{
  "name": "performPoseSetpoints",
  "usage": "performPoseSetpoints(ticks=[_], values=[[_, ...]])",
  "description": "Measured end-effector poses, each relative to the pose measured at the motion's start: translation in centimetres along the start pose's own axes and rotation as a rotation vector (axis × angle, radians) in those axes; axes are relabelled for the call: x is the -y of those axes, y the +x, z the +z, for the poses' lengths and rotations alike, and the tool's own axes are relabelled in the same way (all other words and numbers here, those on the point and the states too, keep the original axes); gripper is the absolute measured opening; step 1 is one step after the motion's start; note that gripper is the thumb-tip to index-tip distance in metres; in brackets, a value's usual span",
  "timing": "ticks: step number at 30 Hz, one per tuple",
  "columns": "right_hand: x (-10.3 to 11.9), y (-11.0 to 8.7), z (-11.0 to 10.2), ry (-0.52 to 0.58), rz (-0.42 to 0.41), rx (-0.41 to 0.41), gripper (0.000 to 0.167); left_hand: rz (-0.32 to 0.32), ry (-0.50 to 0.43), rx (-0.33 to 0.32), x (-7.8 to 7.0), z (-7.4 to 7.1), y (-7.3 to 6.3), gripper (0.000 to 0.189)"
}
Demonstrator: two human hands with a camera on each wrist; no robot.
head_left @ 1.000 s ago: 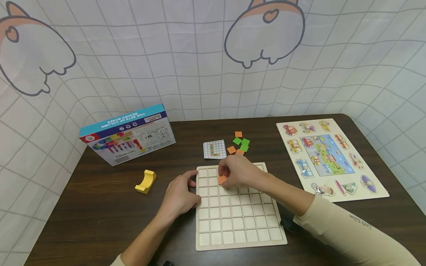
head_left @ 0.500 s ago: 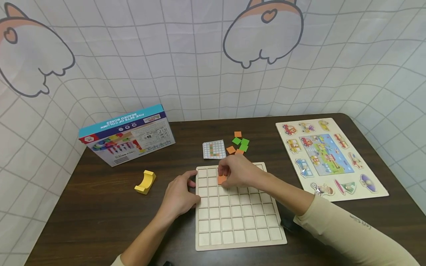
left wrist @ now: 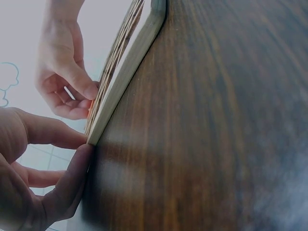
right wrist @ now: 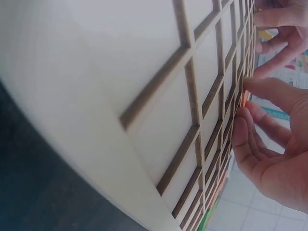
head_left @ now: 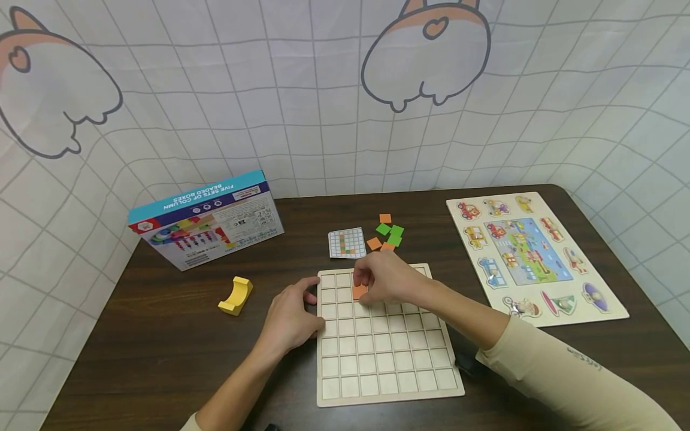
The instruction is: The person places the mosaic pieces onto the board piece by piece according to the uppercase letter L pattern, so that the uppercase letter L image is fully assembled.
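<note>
Neither hand has visibly moved; release appears pending. Right hand point(head_left: 389, 279) pinches orange tile point(head_left: 359, 293) firmly; left of that grip, left hand point(head_left: 290, 316), fingers spread, touches grid board point(head_left: 385, 361).

The left forearm point(head_left: 242, 377) slants in from seven o'clock; the left hand point(head_left: 288, 318) has thumb and index finger spread apart, thumb towards three. The right forearm point(head_left: 466, 312) reaches in from four o'clock, the right hand point(head_left: 389, 278) pinching between thumb and fingertips.
</note>
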State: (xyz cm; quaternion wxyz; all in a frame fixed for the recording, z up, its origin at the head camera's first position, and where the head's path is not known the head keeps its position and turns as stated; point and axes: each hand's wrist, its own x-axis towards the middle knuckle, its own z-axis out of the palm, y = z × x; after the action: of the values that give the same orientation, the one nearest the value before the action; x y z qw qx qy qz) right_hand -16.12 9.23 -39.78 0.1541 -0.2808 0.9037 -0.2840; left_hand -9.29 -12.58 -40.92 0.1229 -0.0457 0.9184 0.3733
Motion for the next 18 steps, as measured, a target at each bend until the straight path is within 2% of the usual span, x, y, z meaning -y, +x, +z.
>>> performPoseSetpoints(ticks=[10,18], values=[[-0.14,0.08,0.03,0.014,0.021,0.012,0.019,0.002,0.008,0.001,-0.02,-0.09,-0.01,0.076],[-0.35,-0.01,-0.19,0.030,-0.006,0.022,0.021,0.005,-0.003,-0.005,-0.01,-0.08,-0.11,0.077]])
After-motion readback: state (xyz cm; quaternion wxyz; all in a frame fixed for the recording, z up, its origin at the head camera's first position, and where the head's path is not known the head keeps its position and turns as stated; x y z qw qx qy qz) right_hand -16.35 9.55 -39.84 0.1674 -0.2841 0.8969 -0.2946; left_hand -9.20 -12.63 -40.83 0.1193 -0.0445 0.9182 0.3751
